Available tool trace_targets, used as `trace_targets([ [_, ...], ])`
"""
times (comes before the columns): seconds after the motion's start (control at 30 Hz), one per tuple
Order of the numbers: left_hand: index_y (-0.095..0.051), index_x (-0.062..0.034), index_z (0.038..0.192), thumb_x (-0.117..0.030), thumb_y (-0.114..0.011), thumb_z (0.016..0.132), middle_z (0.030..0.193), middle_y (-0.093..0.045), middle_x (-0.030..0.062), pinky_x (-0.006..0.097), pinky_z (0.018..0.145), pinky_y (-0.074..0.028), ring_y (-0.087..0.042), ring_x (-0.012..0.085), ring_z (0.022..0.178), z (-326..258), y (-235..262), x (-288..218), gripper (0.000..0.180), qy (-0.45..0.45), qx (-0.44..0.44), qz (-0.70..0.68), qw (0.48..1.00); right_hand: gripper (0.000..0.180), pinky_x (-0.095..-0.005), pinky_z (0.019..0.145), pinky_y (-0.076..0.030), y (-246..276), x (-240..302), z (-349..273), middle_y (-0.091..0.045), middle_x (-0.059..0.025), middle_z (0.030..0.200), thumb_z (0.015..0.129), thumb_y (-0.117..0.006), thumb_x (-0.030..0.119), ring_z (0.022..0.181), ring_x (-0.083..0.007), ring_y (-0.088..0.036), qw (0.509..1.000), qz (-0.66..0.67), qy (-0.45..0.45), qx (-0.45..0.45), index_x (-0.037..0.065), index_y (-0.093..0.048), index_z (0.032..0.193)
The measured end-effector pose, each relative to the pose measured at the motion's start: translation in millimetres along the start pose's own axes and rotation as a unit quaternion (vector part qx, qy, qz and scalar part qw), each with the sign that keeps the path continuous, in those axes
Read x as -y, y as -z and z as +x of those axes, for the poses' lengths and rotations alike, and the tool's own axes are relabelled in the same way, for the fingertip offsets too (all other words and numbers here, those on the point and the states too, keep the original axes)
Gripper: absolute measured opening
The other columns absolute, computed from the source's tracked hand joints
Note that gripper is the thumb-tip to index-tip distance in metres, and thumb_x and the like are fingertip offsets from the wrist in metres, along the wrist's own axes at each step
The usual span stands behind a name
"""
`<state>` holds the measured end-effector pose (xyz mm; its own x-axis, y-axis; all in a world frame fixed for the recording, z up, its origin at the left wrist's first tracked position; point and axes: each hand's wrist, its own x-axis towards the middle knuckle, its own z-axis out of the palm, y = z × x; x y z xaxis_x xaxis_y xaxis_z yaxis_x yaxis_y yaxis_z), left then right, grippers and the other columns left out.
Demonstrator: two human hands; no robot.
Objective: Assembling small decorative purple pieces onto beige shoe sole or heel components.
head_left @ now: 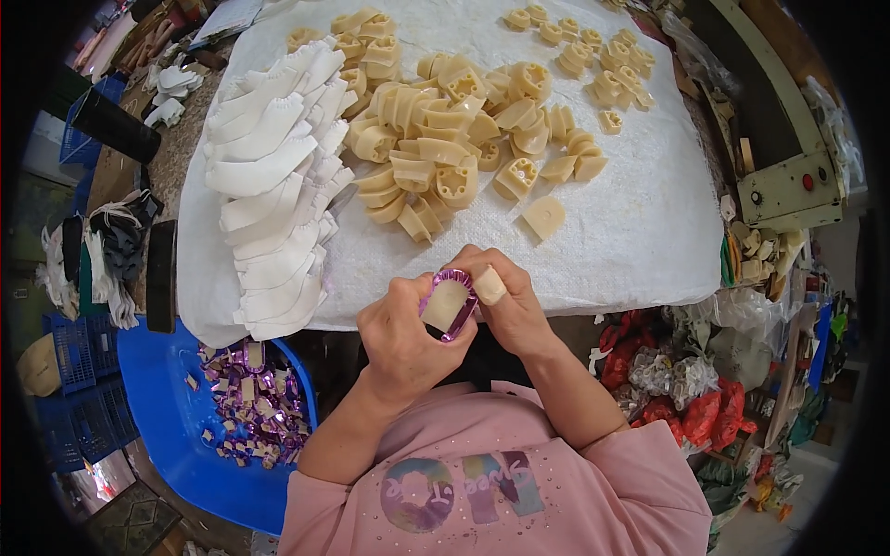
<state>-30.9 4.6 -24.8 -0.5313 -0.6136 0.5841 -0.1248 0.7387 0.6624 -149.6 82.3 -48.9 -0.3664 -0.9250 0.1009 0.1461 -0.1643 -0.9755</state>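
Both my hands are closed around a small shoe heel [450, 306] wrapped in shiny purple film, its beige flat face turned up and the film pleated along its rim. My left hand [400, 329] grips it from the left and below. From the right, my right hand [514, 301] presses at its edge, with beige tape round the thumb. They work just over the table's front edge. Beyond them, a heap of bare beige heels [431, 139] lies on the white cloth [612, 213], with one heel [544, 217] standing apart nearest my hands.
Overlapping white curved strips [278, 176] cover the table's left side. A blue tub [167, 408] at lower left holds many purple-wrapped heels [255, 398]. Smaller beige heels [612, 74] stand at the far right. Red plastic bags [718, 412] and scraps lie at the right.
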Motion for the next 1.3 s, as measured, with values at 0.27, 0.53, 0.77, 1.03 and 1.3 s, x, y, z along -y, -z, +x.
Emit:
trace_targets([
  [0.27, -0.054, 0.001, 0.085, -0.01, -0.079, 0.06, 0.065, -0.055, 0.0095, 0.032, 0.046, -0.048, -0.059, 0.025, 0.05, -4, -6, 0, 0.037, -0.003, -0.072, 0.039, 0.997, 0.023, -0.0307, 0.082, -0.045, -18, 3, -6, -0.059, -0.0091, 0.106, 0.094, -0.045, 0.015, 0.095, -0.0178, -0.055, 0.996, 0.075, -0.032, -0.041, 0.001, -0.057, 0.107],
  [0.53, -0.053, -0.0003, 0.091, -0.011, -0.082, 0.059, 0.072, -0.062, 0.0111, 0.03, 0.051, -0.05, -0.063, 0.023, 0.057, -10, 12, 26, 0.044, -0.002, -0.048, 0.076, 0.996, 0.026, -0.0298, 0.082, -0.044, -20, 2, 7, -0.059, -0.0107, 0.101, 0.095, -0.044, 0.015, 0.091, -0.0197, -0.056, 0.987, -0.16, 0.016, -0.023, 0.0, -0.056, 0.112],
  [0.77, -0.053, 0.0011, 0.104, -0.006, -0.073, 0.067, 0.095, -0.057, 0.0128, 0.031, 0.077, -0.046, -0.057, 0.0195, 0.084, -53, 92, 59, 0.043, 0.15, -0.141, 0.13, 0.97, 0.03, -0.033, 0.066, -0.048, -39, 9, 40, -0.056, -0.0126, 0.092, 0.079, -0.061, -0.002, 0.077, -0.0252, -0.058, 0.938, -0.305, 0.136, 0.092, 0.002, -0.056, 0.108],
  [1.03, -0.052, -0.0014, 0.117, -0.009, -0.067, 0.076, 0.106, -0.047, 0.0139, 0.035, 0.092, -0.036, -0.045, 0.0281, 0.102, -148, 191, 113, 0.044, 0.343, -0.208, 0.434, 0.806, 0.029, -0.0361, 0.067, -0.048, -72, 6, 59, -0.054, -0.0136, 0.096, 0.077, -0.064, 0.004, 0.081, -0.0292, -0.057, 0.896, -0.385, 0.167, 0.147, 0.004, -0.058, 0.106],
  [1.3, -0.058, -0.0035, 0.113, -0.011, -0.062, 0.08, 0.101, -0.055, 0.0118, 0.035, 0.084, -0.043, -0.054, 0.0257, 0.093, -78, 159, 98, 0.033, 0.316, -0.185, 0.182, 0.913, 0.026, -0.0362, 0.071, -0.046, -96, 1, 81, -0.054, -0.012, 0.094, 0.077, -0.063, 0.005, 0.085, -0.0284, -0.054, 0.868, -0.428, 0.199, 0.152, 0.004, -0.06, 0.102],
])
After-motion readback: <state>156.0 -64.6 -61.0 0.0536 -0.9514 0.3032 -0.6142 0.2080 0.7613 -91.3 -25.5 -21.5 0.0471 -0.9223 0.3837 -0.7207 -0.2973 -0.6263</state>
